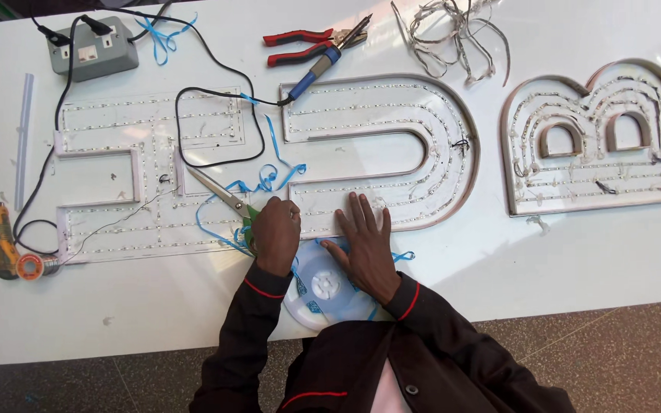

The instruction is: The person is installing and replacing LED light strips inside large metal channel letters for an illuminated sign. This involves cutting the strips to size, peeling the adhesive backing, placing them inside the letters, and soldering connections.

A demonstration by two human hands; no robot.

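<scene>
My left hand (275,233) is closed around the green handles of a pair of scissors (223,195), whose blades point up-left over a white sign-letter shell (101,172) lined with LED strips. A curly blue backing tape (273,177) lies around the scissors. My right hand (365,245) rests flat with fingers spread, partly on a white reel of strip (321,289) at the table's near edge and partly at the lower rim of the curved middle letter shell (392,145).
A blue-handled soldering iron (311,73) and red pliers (296,46) lie at the back. A grey socket box (92,50) sits far left, a tangle of strip (453,27) at the top. A third letter shell (594,138) is on the right; a solder spool (30,266) on the left.
</scene>
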